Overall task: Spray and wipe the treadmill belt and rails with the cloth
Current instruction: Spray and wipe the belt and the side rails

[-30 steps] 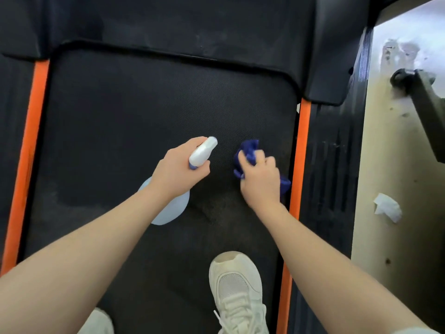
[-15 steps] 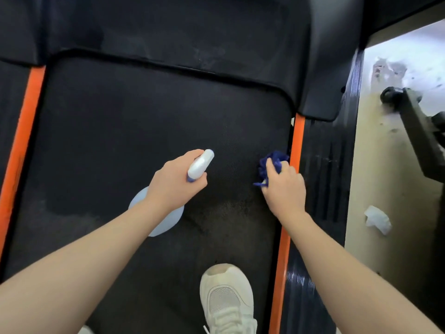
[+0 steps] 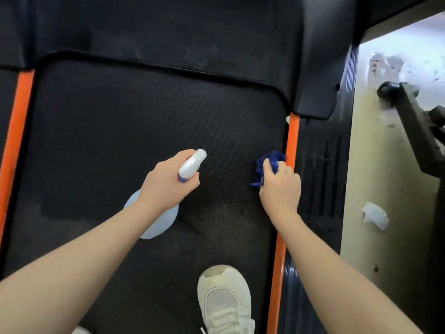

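The black treadmill belt point(image 3: 115, 145) fills the middle of the view, with an orange strip point(image 3: 292, 141) along its right edge and a black ribbed side rail point(image 3: 322, 169) beyond. My left hand point(image 3: 168, 182) grips a spray bottle point(image 3: 192, 163) with a white nozzle and a pale blue body, held over the belt's centre. My right hand point(image 3: 281, 186) presses a crumpled dark blue cloth point(image 3: 269, 162) onto the belt's right edge, touching the orange strip. A duller, smeared patch of belt lies just below the two hands.
My white shoe point(image 3: 225, 300) stands on the belt near the bottom. A black motor cover point(image 3: 168, 32) closes off the belt's far end. Another orange strip point(image 3: 14, 131) runs down the left. On the pale floor at right lie a crumpled white tissue point(image 3: 375, 215) and a dark metal frame point(image 3: 419, 126).
My right hand slid the cloth rightwards across the belt, from near the spray bottle to the right orange strip. The left hand and bottle kept their place over the belt.
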Action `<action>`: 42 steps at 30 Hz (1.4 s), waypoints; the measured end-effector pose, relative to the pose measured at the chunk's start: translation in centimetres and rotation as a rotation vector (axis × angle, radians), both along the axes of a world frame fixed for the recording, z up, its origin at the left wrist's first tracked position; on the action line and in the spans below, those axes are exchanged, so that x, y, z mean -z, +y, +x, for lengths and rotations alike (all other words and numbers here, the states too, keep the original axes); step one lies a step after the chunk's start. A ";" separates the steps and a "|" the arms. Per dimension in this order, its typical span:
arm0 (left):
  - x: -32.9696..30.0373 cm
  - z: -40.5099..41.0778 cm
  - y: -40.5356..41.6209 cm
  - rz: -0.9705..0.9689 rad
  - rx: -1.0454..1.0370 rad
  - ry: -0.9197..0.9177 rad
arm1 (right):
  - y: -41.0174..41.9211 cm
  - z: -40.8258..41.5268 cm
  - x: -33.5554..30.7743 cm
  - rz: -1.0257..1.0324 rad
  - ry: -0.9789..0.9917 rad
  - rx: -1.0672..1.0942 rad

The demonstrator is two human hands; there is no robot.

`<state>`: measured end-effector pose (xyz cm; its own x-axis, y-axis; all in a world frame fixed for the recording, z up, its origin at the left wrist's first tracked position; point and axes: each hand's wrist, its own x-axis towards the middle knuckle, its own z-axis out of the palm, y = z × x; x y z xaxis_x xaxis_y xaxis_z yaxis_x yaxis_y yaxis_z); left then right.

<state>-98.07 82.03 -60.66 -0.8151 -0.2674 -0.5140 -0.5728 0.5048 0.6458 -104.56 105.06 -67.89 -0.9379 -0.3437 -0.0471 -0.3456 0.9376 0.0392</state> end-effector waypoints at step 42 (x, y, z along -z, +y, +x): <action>-0.6 1.6 0.7 0.002 0.030 0.071 | -6.1 5.2 1.0 -0.162 -0.271 -0.798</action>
